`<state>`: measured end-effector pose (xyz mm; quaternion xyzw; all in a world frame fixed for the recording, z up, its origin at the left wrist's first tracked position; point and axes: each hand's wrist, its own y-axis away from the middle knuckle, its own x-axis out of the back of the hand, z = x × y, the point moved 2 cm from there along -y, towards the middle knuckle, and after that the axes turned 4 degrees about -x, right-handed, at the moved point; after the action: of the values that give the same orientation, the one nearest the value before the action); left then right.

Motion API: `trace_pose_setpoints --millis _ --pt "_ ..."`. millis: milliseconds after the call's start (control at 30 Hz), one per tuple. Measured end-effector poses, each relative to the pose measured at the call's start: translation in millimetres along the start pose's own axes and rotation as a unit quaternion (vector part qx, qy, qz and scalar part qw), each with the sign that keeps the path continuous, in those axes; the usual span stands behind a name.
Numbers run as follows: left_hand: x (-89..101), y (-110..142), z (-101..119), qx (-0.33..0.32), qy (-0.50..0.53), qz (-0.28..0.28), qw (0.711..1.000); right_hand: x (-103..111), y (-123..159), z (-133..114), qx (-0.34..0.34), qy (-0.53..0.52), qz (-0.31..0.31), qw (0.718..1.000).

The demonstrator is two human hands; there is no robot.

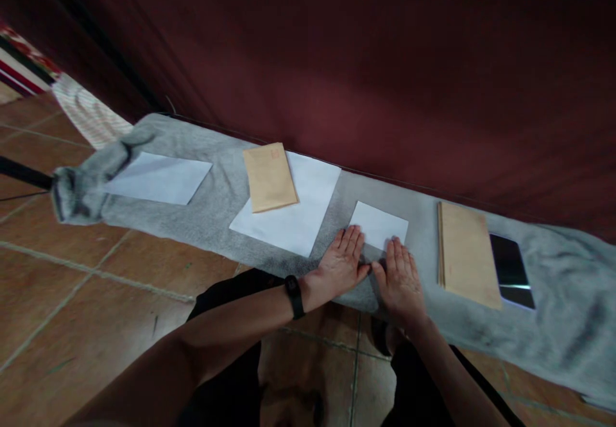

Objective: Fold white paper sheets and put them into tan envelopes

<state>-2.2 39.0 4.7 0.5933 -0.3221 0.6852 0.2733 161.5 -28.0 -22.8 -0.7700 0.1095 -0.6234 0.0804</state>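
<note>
Both my hands lie flat, fingers stretched out, on the near edge of a small folded white paper (380, 223) on a grey cloth (216, 209). My left hand (342, 262), with a black band on its wrist, presses the paper's left corner. My right hand (401, 275) presses its near right part. The thumbs almost meet between the hands.
A tan envelope (269, 176) lies on a larger white sheet (293, 212) to the left. Another white sheet (158, 178) sits further left. To the right lie a stack of tan envelopes (466, 253) and a dark phone (513, 270). A dark red curtain (385, 61) hangs behind; tiled floor (96, 298) lies in front.
</note>
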Motion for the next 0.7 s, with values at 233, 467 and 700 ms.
trace_pose_setpoints --millis 233,467,700 --pt "-0.4 4.8 -3.1 0.045 -0.002 0.002 0.999 1.4 2.1 0.3 -0.022 0.004 0.011 1.000" --pt "-0.4 7.9 -11.1 0.050 0.011 0.052 0.997 0.8 2.8 0.1 -0.063 0.008 0.038 0.997" --pt "4.7 -11.2 -9.1 -0.026 0.001 0.093 0.995 9.1 -18.7 -15.2 -0.049 -0.073 0.009 0.996"
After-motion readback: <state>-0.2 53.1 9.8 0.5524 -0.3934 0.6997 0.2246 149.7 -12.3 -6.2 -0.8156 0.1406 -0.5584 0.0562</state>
